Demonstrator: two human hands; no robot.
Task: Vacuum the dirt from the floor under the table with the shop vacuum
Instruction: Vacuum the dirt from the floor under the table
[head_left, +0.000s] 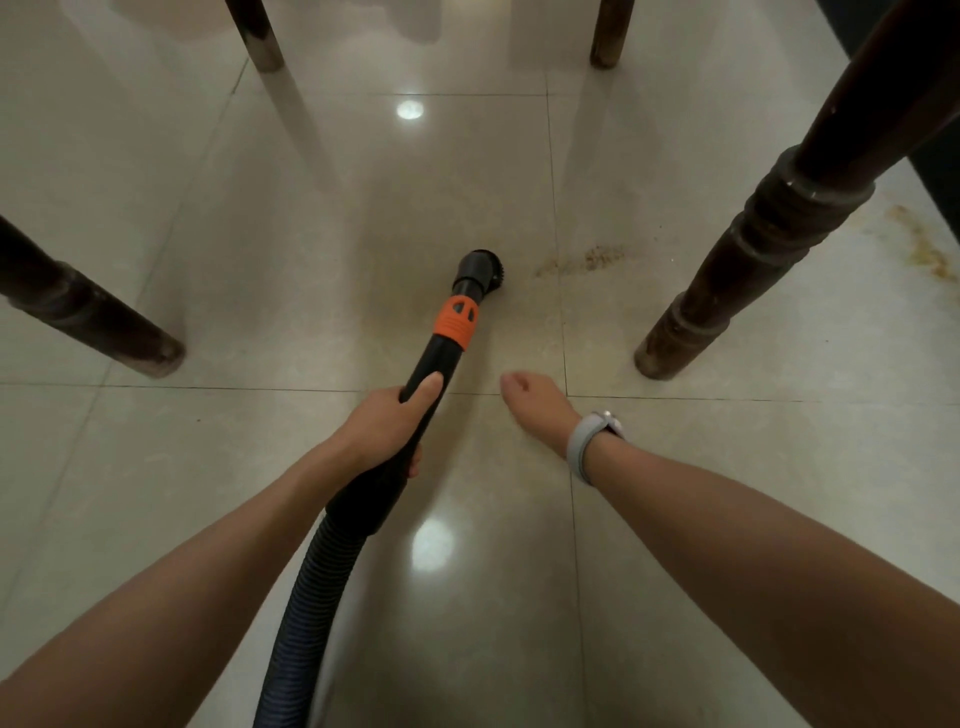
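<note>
Beyond the left hand (382, 423) gripping the wand (431, 364), dirt (587, 260) lies right

Home dining area: glossy cream floor tiles (208, 493), turned dark wooden table legs (753, 239).

Black wand (434, 364) with orange collar (457, 321), cream glossy tiles (208, 467), brown dirt (592, 259), grey wristband (584, 441).

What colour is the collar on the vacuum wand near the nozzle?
Orange, on the black wand behind the nozzle; seen in the head view.
</note>
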